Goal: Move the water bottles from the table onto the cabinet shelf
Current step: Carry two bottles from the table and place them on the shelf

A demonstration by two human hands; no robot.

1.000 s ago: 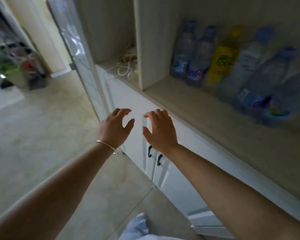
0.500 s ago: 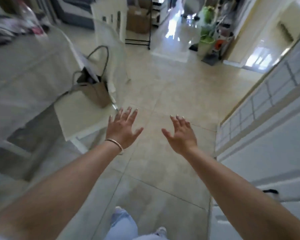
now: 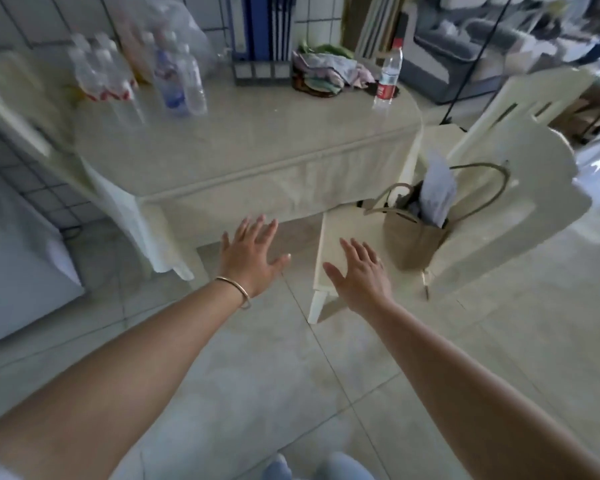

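Several clear water bottles stand on the cloth-covered table point(image 3: 257, 157): a red-labelled cluster point(image 3: 101, 77) at the far left, blue-labelled bottles point(image 3: 177, 81) beside it, and a single red-capped bottle point(image 3: 388, 76) at the far right edge. My left hand point(image 3: 252, 258), with a bracelet at the wrist, and my right hand point(image 3: 361, 275) reach forward over the floor, fingers spread and holding nothing, short of the table's near edge. The cabinet shelf is out of view.
A cream chair point(image 3: 499, 216) stands right of the table with a tan handbag point(image 3: 416, 233) on its seat. A pile of cloth point(image 3: 326, 72) and a dark rack point(image 3: 260, 69) sit at the table's back. A white appliance point(image 3: 18, 258) stands at left.
The view has swung from the cabinet shelf with its bottles, across the floor, to the table. Both hands stay empty and have opened from curled to spread.
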